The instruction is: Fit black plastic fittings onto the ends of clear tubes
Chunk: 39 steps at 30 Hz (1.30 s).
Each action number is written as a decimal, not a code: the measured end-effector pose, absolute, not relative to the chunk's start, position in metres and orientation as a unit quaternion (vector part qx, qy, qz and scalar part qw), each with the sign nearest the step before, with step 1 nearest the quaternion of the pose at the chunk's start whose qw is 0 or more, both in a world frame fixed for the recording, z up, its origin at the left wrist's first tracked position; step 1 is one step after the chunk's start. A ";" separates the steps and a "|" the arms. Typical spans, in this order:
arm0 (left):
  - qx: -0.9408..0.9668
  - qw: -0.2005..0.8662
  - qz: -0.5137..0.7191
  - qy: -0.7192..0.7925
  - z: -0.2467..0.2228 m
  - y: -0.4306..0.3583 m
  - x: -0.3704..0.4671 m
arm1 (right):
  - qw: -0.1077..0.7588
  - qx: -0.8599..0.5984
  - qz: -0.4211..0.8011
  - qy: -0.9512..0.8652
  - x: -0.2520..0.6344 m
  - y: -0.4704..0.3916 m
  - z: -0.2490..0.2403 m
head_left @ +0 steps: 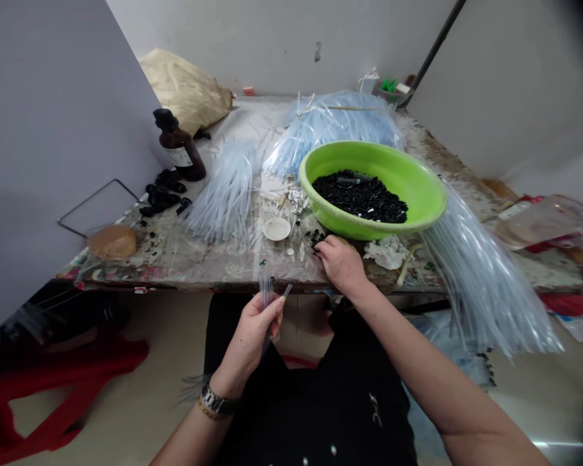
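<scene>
My left hand [262, 318] is closed around a thin bundle of clear plastic tubes [266, 285], held upright just off the table's front edge. One tube [287, 291] leans apart from the others, between thumb and forefinger. My right hand [341, 262] reaches onto the table in front of the green basin [374, 223]. Its fingertips are drawn together at a little pile of small black pieces [315, 238]; what is between them is hidden. Many similar black pieces [357, 197] fill the bottom of the basin. A small white dish [276, 228] lies left of my right hand.
Loose clear tubes [226, 194] lie left of centre, with a large tied bundle [340, 123] behind. Another bundle [486, 272] hangs over the right front edge. A brown bottle [182, 152] stands at left near a beige bag [187, 90]. Crumpled white paper [387, 252] sits below the basin.
</scene>
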<state>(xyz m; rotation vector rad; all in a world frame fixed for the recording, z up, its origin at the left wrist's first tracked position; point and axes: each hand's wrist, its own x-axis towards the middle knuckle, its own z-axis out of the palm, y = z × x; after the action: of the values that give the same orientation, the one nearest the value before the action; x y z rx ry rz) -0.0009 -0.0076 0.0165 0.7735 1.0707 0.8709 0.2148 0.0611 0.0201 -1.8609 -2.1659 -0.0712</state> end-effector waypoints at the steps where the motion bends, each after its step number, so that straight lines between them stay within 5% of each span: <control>1: 0.349 0.703 0.392 0.480 0.016 -0.007 -0.001 | 0.148 -0.643 -0.020 -0.751 0.215 0.062 0.020; 13: 0.326 0.694 0.423 0.483 0.017 0.001 -0.007 | 0.363 -0.582 0.162 -0.710 0.202 0.062 0.038; 22: 0.317 0.693 0.435 0.480 0.014 0.002 -0.013 | 0.444 -0.557 0.263 -0.650 0.185 0.091 0.049; 31: 0.317 0.691 0.439 0.479 0.011 0.001 -0.021 | 0.357 -0.572 0.194 -0.713 0.173 0.126 0.058; 39: 0.298 0.703 0.436 0.477 0.007 -0.001 -0.024 | 0.153 -0.558 0.042 -0.815 0.163 0.143 0.056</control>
<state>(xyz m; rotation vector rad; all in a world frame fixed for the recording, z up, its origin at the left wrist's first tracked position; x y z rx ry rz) -0.0244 -0.0012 0.0066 0.6621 1.0617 0.9695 0.1626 0.1433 0.0563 -1.6000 -2.3362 0.1216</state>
